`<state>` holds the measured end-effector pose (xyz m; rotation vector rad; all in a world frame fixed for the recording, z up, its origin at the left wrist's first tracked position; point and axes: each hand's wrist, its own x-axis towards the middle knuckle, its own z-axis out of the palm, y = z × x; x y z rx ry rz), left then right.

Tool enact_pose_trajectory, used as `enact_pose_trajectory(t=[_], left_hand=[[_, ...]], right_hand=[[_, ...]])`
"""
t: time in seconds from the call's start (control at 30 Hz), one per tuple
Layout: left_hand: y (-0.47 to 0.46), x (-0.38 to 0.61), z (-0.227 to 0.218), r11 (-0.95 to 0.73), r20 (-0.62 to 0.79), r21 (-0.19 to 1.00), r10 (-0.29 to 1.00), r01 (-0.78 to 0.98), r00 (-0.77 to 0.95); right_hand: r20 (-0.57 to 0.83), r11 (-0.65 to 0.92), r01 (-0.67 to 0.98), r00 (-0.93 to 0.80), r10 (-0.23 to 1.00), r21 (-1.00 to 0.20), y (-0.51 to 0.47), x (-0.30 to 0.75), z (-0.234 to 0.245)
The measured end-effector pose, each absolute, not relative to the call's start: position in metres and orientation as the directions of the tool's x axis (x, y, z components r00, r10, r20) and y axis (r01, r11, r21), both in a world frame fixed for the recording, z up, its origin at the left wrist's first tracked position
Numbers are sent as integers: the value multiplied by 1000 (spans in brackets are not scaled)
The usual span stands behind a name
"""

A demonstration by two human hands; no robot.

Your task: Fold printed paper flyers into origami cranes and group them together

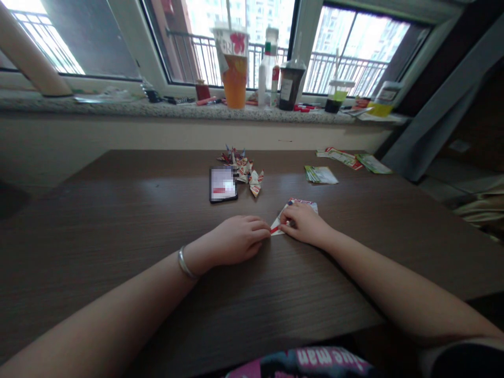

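A folded piece of printed paper (311,205), white with red and blue print, lies on the dark wooden table (165,310). Its pointed left corner is at the fingertips of my left hand (240,239), whose fingers are pressed together there; a silver bracelet circles that wrist. My right hand (305,223) rests over the middle of the paper with its fingers curled and pinching, hiding part of the sheet. Beyond my hands sits a cluster of folded paper cranes (255,182). Beside them on the left is a phone (223,185) with a blurred screen.
A stack of printed paper sheets (321,174) lies back right, with more coloured sheets (374,163) behind it. The windowsill (181,111) carries a tall cup of orange drink (235,79), a dark lidded cup (290,86), bottles and small clutter. A grey curtain (429,126) hangs right.
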<state>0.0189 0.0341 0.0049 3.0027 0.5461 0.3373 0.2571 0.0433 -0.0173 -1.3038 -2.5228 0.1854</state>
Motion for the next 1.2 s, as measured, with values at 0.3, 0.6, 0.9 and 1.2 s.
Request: enact_pose_trajectory(t=[0.3,0.6,0.9,1.2], left_hand=[[35,17,4,-921,203,200,373,334,906],[37,13,8,-903,180,288,379,320,908],[41,11,-2,-872,226,381,409,306,884],[38,14,-3,-930,259,218,348,296,901]], right_hand=[[190,582,769,-550,813,-265,43,260,-17],[206,580,772,-542,815,-260,41,260,-18],[185,576,774,-546,817,-262,41,260,-17],[336,650,735,-573,748,-194,43,259,-18]])
